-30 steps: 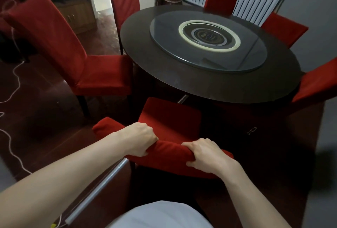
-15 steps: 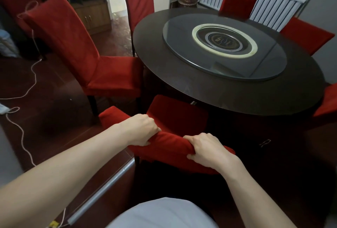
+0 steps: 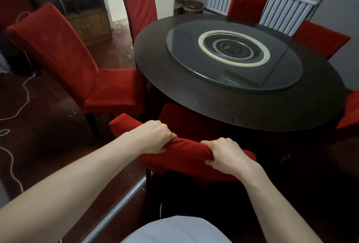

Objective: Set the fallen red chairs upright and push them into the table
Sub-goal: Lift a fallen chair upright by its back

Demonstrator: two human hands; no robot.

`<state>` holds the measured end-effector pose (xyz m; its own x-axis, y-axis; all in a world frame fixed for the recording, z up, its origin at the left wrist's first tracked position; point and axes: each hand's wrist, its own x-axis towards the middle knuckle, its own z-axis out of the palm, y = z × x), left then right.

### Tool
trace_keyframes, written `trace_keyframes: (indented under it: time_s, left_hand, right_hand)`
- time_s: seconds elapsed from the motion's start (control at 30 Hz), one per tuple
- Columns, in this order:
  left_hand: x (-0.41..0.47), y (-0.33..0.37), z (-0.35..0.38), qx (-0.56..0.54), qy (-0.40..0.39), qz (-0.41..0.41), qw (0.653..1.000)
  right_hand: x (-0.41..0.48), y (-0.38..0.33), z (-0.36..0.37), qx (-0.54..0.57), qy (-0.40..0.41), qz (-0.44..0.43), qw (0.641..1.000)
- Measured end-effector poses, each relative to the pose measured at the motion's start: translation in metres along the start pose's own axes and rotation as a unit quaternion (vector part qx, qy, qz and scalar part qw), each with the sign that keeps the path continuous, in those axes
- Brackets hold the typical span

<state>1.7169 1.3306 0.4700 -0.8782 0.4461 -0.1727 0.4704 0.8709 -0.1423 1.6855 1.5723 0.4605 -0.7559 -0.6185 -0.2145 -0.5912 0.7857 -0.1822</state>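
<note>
The nearest red chair (image 3: pixel 190 122) stands upright at the near edge of the round dark desk (image 3: pixel 204 104), with the front of its seat under the rim. Its red fabric cover is bunched along the top of the backrest, where the left hand (image 3: pixel 155 137) and the right hand (image 3: pixel 227 155) each grip it, fingers curled tight round the cloth. A second red chair (image 3: pixel 77 64) stands upright just to the left. A glass turntable (image 3: pixel 233 79) lies on the desk, and a white cord (image 3: pixel 11 155) trails over the floor
</note>
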Motion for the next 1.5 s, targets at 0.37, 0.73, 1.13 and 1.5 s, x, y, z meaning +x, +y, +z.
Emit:
trace_keyframes:
  time_s: [0.37,0.73,1.13,1.5]
  left_hand:
    - [0.030,0.003,-0.014,0.038,-0.004,0.024,0.999]
    - [0.059,-0.031,-0.011,0.046,-0.006,0.023,0.999]
    - [0.075,-0.087,0.011,0.021,-0.034,0.014,0.999]
    - [0.075,-0.095,0.013,-0.021,-0.037,0.020,0.999]
  right_hand:
    - [0.004,0.027,-0.003,0.004,0.011,0.015,1.000]
    - [0.028,0.025,0.001,0.030,0.028,0.031,0.999]
    - [0.084,0.007,-0.009,0.013,-0.006,0.052,0.999]
    - [0.087,-0.003,-0.027,0.066,-0.074,0.101,0.990]
